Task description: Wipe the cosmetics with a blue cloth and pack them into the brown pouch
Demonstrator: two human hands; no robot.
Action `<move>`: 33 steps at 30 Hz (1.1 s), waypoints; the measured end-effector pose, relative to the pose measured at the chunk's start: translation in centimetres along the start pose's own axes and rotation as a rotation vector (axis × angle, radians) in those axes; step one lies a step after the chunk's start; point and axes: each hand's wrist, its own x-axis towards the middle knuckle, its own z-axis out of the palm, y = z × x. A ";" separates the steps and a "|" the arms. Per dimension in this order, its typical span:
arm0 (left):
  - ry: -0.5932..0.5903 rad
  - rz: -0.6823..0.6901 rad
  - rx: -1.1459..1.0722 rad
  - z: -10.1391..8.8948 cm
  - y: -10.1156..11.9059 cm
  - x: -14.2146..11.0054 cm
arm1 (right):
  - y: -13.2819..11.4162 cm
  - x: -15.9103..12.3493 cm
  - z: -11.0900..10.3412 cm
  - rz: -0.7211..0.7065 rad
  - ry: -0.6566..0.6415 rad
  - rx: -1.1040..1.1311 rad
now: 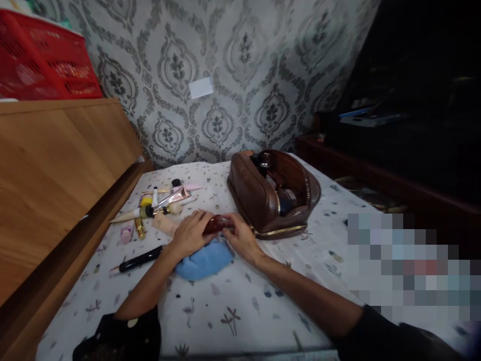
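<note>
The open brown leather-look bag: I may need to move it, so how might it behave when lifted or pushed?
The brown leather-look bag probably flexes only slightly, since its walls hold a rounded shape. It may feel weighty, given the several items inside. Tilted, it could spill them, as its top gapes open.

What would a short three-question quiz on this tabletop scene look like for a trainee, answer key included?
1. Multiple choice: which item do the left hand and right hand both touch? A) the red plastic basket; B) the dark red glossy object; C) the white rectangle on the wallpaper.
2. True or false: the brown leather bag with a gold zip is zipped shut.
3. Which hand is nearer that bag?

Key: 1. B. 2. False; its top gapes open. 3. The right hand.
</note>
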 end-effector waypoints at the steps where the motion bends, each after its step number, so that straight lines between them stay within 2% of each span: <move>1: -0.002 -0.005 -0.022 0.0 -0.1 -0.3 | 0.1 0.0 0.0 -0.007 -0.002 -0.003; 6: -0.097 -0.114 0.012 -0.1 -0.7 -0.8 | 0.4 -0.2 0.0 -0.071 -0.030 -0.071; 10: -0.104 -0.078 -0.052 -0.3 -0.6 -0.9 | 0.6 -0.5 0.4 -0.186 -0.059 -0.150; 12: -0.097 -0.001 -0.221 -0.6 -0.6 -0.9 | 0.7 -0.7 0.6 -0.230 -0.082 -0.199; 14: -0.124 0.060 -0.480 -1.3 -0.9 -1.1 | 0.5 -0.8 0.6 -0.253 -0.107 -0.245; 16: -0.159 0.044 -0.726 -2.4 -1.4 -1.3 | 0.2 -0.8 0.4 -0.244 -0.112 -0.283; 18: -0.156 -0.040 -0.811 -3.6 -1.9 -1.5 | -0.3 -0.7 0.1 -0.216 -0.097 -0.290; 20: -0.170 -0.102 -0.677 -4.6 -2.3 -1.7 | -0.8 -0.7 -0.1 -0.177 -0.060 -0.250; 21: -0.215 -0.105 -0.575 -5.0 -2.3 -1.8 | -1.0 -0.7 -0.2 -0.148 -0.042 -0.213; 24: -0.414 -0.003 -0.365 -5.0 -1.7 -2.2 | -1.5 -0.7 -0.3 -0.003 -0.014 -0.095; 26: -0.457 0.065 -0.287 -4.5 -1.0 -2.3 | -1.6 -0.7 -0.2 0.074 -0.009 -0.026; 28: -0.451 0.118 -0.245 -4.1 -0.5 -2.3 | -1.6 -0.7 -0.2 0.081 0.000 0.037; 30: -0.436 0.130 -0.298 -4.2 -0.4 -2.2 | -1.7 -0.7 0.0 0.059 -0.028 0.109; 31: -0.401 0.104 -0.346 -4.4 -0.5 -2.1 | -1.8 -0.8 0.0 0.054 -0.059 0.147; 33: -0.238 -0.005 -0.435 -4.8 -0.7 -2.0 | -2.0 -0.9 0.2 0.046 -0.131 0.215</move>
